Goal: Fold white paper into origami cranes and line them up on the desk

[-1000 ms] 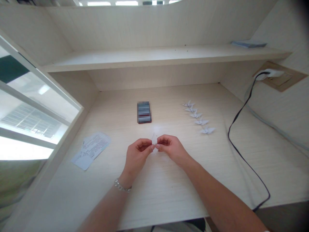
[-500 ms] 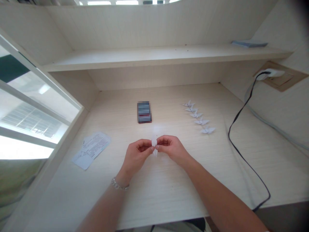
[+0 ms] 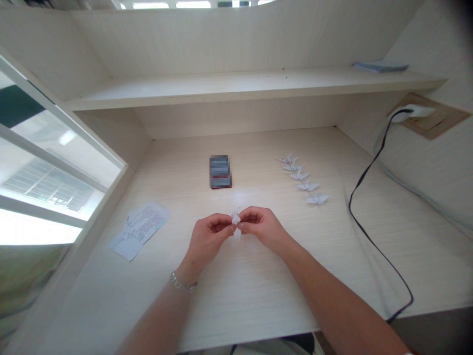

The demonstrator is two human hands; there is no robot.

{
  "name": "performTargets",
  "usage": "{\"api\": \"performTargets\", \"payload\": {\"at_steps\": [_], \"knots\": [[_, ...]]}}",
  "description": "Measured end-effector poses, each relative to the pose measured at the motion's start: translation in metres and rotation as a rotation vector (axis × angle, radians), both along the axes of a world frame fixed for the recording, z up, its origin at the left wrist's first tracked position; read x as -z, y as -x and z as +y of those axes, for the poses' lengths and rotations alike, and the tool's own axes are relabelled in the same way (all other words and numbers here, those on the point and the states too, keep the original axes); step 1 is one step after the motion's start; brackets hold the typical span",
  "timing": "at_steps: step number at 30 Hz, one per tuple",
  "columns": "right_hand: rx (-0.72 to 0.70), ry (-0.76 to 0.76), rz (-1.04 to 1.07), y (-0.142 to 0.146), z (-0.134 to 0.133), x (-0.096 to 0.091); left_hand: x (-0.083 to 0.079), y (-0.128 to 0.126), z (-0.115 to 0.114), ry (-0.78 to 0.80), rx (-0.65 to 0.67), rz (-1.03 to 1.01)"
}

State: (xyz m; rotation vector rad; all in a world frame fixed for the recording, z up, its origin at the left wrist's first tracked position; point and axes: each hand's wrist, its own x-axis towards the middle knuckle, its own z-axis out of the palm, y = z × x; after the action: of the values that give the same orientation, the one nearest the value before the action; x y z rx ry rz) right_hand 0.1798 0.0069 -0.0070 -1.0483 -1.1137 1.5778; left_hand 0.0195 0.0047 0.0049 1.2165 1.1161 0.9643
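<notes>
A small folded piece of white paper [image 3: 235, 220] is pinched between both my hands above the middle of the pale wooden desk [image 3: 236, 291]. My left hand [image 3: 209, 237], with a bracelet at the wrist, grips its left side with thumb and fingers closed. My right hand [image 3: 260, 226] pinches its right side. Only the paper's top and a bit of its lower tip show between the fingertips.
A row of several white paper cranes [image 3: 303, 178] lies at the right back. A dark blurred rectangle [image 3: 220, 171] lies behind my hands, a printed leaflet [image 3: 139, 229] to the left. A black cable [image 3: 369, 197] runs from a wall socket [image 3: 414, 113] over the desk edge. A shelf [image 3: 236, 88] hangs above.
The paper's upper tip, which stood taller a second ago, is now folded down lower between my fingers. Both hands stay in nearly the same place.
</notes>
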Motion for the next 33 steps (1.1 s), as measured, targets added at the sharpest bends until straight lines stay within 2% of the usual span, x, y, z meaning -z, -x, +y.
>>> {"api": "performTargets", "payload": {"at_steps": [4, 11, 16, 21, 26, 33], "knots": [[-0.006, 0.031, 0.01, 0.001, -0.001, -0.005, -0.001, 0.001, 0.001, -0.003, -0.004, 0.029], [0.002, 0.054, 0.029, 0.0, -0.002, -0.009, -0.002, 0.001, -0.001, -0.117, 0.01, 0.057], [0.022, -0.029, -0.071, 0.0, -0.001, -0.005, 0.002, 0.002, -0.001, -0.198, 0.017, 0.107], [0.046, -0.098, -0.175, -0.002, -0.001, 0.002, 0.005, 0.003, 0.0, -0.13, 0.022, 0.095], [0.043, -0.123, -0.244, -0.002, -0.002, -0.001, 0.008, 0.003, 0.001, -0.05, -0.012, 0.037], [0.055, -0.111, -0.219, -0.001, -0.003, -0.001, 0.012, 0.003, 0.002, -0.053, -0.015, 0.078]]}}
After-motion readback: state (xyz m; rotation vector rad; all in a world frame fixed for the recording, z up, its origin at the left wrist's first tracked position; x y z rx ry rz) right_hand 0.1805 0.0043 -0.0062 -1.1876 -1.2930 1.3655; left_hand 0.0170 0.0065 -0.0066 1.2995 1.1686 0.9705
